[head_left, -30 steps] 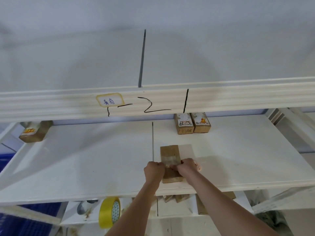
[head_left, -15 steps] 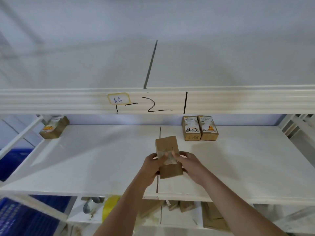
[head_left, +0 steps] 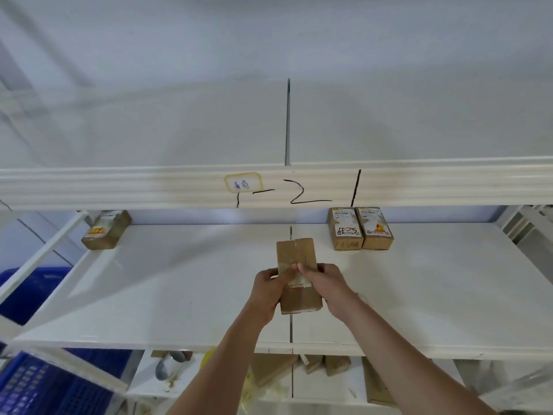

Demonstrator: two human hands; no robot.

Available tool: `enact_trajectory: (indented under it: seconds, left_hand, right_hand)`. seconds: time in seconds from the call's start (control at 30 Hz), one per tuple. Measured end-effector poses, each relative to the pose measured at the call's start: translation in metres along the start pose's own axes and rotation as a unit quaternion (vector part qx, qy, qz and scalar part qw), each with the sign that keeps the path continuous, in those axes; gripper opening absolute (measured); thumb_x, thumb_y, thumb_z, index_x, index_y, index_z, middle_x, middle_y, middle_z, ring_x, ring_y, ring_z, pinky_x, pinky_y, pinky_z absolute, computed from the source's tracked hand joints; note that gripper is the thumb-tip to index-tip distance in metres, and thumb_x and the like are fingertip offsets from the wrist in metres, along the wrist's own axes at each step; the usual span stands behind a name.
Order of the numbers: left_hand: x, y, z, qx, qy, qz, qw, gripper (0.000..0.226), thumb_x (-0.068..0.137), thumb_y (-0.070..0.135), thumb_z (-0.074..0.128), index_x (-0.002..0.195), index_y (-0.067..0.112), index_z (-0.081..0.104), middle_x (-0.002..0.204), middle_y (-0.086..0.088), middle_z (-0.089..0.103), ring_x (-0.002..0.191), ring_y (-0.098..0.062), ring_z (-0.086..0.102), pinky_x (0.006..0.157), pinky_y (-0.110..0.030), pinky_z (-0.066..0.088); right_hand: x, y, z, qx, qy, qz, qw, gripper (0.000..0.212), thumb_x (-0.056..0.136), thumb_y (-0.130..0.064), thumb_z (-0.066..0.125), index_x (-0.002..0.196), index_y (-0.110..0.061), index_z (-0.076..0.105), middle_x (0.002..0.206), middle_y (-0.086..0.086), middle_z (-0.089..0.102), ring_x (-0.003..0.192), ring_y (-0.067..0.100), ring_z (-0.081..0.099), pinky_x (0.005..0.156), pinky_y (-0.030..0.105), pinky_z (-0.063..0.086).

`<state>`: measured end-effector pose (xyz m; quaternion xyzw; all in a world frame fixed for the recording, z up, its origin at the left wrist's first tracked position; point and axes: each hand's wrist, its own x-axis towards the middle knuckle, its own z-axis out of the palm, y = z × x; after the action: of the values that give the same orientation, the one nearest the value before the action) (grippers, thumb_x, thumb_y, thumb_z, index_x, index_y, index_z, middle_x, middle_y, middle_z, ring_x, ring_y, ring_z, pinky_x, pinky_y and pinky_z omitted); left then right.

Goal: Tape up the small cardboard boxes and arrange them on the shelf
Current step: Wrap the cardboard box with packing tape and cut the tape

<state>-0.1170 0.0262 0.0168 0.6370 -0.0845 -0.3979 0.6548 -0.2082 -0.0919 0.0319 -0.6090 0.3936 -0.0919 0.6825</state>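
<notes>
A small brown cardboard box [head_left: 296, 253] is held over the middle of the white shelf [head_left: 179, 280], with a strip of clear tape across its top. My left hand [head_left: 269, 287] grips its left side and my right hand [head_left: 324, 284] grips its right side, thumbs meeting on the tape. Two labelled boxes [head_left: 360, 229] stand side by side at the shelf's back right. Another taped box [head_left: 106, 230] lies at the back left.
The upper shelf's front rail [head_left: 419, 187] carries a handwritten label and black marks. Below, a lower shelf holds several cardboard pieces [head_left: 311, 366], a yellow tape roll partly hidden by my arm, and a metal object [head_left: 167, 366]. A blue crate [head_left: 45, 387] sits at the lower left.
The box has been lifted off the shelf surface and sits higher between both hands. The camera has tilted down slightly and the view shifted.
</notes>
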Motion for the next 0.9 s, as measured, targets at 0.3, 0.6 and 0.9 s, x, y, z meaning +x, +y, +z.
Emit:
enact_trajectory:
  seconds: [0.3,0.6,0.9]
  left_hand:
    - [0.0,0.025,-0.022,0.008,-0.026,-0.005,1.0,0.052,0.088,0.045,0.073,0.123,0.007,0.066,0.109,-0.009,0.076,0.098,-0.025,0.075,0.086,-0.039,0.061]
    - [0.003,0.031,-0.024,0.006,0.016,0.016,1.0,0.043,0.087,0.035,0.078,0.11,0.0,0.072,0.097,-0.011,0.078,0.089,-0.028,0.076,0.087,-0.045,0.061]
    - [-0.008,0.028,-0.051,0.072,-0.139,-0.02,0.987,0.056,0.089,0.044,0.074,0.135,0.018,0.055,0.118,-0.005,0.074,0.106,-0.023,0.072,0.092,-0.04,0.058]
  right_hand:
    - [-0.005,-0.006,0.014,0.062,-0.093,0.025,0.993,0.039,0.093,-0.04,0.07,0.118,-0.01,0.07,0.105,0.006,0.078,0.098,0.021,0.075,0.085,0.036,0.057]
    - [0.004,-0.024,0.046,0.004,0.073,-0.023,0.997,0.033,0.094,-0.052,0.065,0.1,-0.019,0.068,0.09,-0.002,0.076,0.078,0.013,0.072,0.058,0.026,0.052]
    - [0.007,-0.021,0.044,0.064,0.012,0.015,0.998,0.049,0.099,-0.054,0.053,0.123,-0.012,0.062,0.11,0.007,0.075,0.098,0.025,0.073,0.09,0.044,0.059]
